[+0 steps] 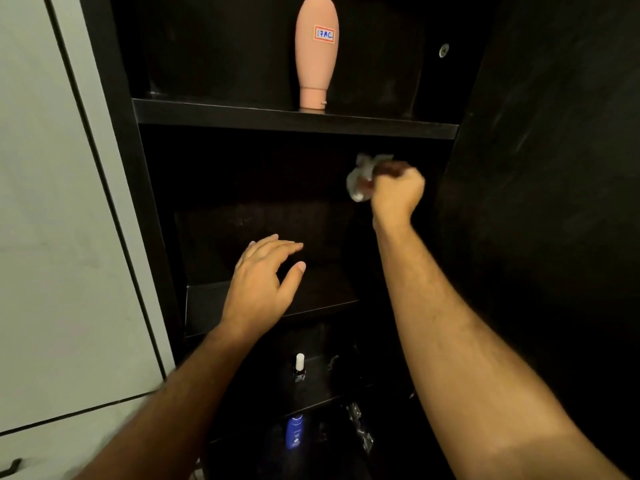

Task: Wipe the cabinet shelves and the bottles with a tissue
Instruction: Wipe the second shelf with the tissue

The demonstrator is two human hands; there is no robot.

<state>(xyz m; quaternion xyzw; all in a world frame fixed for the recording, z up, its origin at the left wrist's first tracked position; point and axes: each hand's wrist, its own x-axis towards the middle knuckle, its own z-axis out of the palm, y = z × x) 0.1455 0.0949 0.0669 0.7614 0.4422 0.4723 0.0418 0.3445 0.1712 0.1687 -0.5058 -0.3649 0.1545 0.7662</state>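
A black cabinet with several shelves fills the view. My right hand [396,190] is shut on a crumpled white tissue [362,176], raised inside the second compartment just under the upper shelf [242,116]. My left hand [265,282] hovers open, fingers spread, over the middle shelf [207,303]. A tall pink bottle [317,50] with a small label stands cap-down on the upper shelf. A small dark bottle with a white cap [300,367] stands on a lower shelf. A blue bottle [294,431] sits on the shelf below that.
The open black cabinet door [554,168] stands at the right, with metal hinges [360,427] low on its inner edge. A pale wall panel [52,237] borders the cabinet on the left.
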